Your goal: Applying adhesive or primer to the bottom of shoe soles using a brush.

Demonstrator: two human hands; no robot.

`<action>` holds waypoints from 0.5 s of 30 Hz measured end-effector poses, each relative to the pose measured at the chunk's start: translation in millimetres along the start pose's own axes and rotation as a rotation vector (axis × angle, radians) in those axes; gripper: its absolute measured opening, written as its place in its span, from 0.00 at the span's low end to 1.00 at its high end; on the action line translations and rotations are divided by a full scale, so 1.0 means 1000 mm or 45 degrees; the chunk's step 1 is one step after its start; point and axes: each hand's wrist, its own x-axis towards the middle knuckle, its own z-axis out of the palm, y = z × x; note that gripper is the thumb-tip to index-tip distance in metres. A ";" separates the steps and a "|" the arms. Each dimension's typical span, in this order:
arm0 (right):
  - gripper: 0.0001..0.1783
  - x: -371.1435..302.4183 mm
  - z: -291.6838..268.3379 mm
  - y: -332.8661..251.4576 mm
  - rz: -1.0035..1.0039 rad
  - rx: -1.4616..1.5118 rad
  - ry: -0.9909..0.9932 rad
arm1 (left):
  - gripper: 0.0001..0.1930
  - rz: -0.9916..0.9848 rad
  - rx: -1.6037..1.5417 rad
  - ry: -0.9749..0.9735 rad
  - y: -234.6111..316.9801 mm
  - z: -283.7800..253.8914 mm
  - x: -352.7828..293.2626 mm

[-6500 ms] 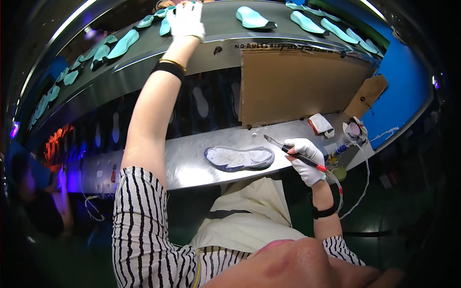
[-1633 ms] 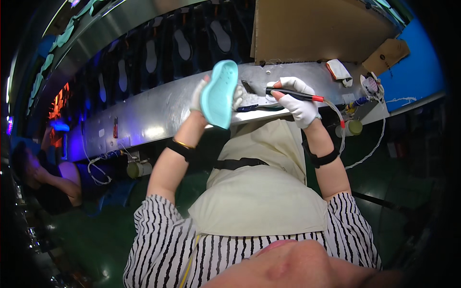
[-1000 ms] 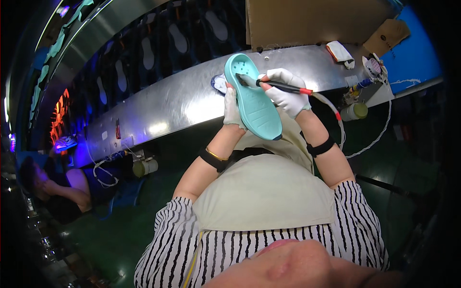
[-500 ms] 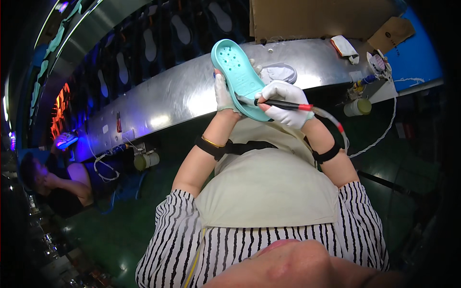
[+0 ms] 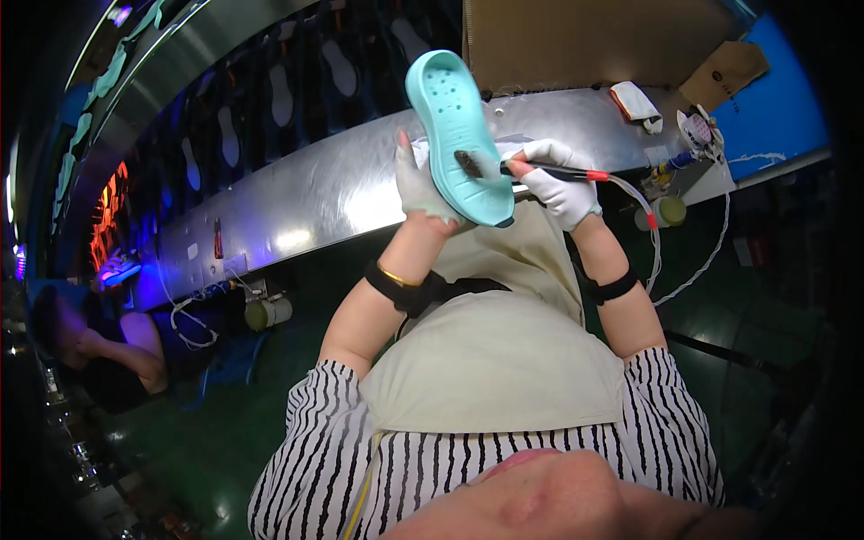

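Note:
My left hand [image 5: 419, 187], in a white glove with bare fingertips, grips a turquoise shoe sole [image 5: 457, 126] by its lower left side. The sole tilts up over the metal bench, its inner face with small holes at the far end turned to me. In my right hand [image 5: 560, 187], also gloved, is a brush [image 5: 549, 169] with a black and red handle and a white tube running from its end. Its dark bristles lie against the inner face of the sole, toward the near half. A pale shape behind the sole is mostly hidden.
Beyond the metal bench [image 5: 360, 171], grey insoles [image 5: 339, 70] pass in a row. A cardboard box [image 5: 594, 45] stands at the back, with a folded white cloth [image 5: 636, 105] to its right. Tubes hang by a capped jar [image 5: 664, 212]. A co-worker [image 5: 108, 351] sits at far left.
The sole has turned more upright and moved up slightly. My right hand has shifted up and right, and the bristles have gone from the sole's near left edge to its middle.

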 end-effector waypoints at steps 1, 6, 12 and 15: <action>0.05 0.003 -0.002 -0.001 0.036 0.040 0.031 | 0.44 -0.007 -0.007 0.007 -0.005 0.001 -0.004; 0.05 -0.002 0.014 0.004 -0.307 -0.257 -0.019 | 0.42 0.054 0.229 -0.086 -0.014 0.000 -0.005; 0.05 -0.018 0.022 0.010 -0.107 -0.204 -0.064 | 0.39 0.073 0.076 -0.052 -0.004 -0.003 0.002; 0.05 -0.015 0.021 0.009 -0.429 -0.305 -0.096 | 0.38 0.016 0.265 -0.047 0.002 0.000 0.003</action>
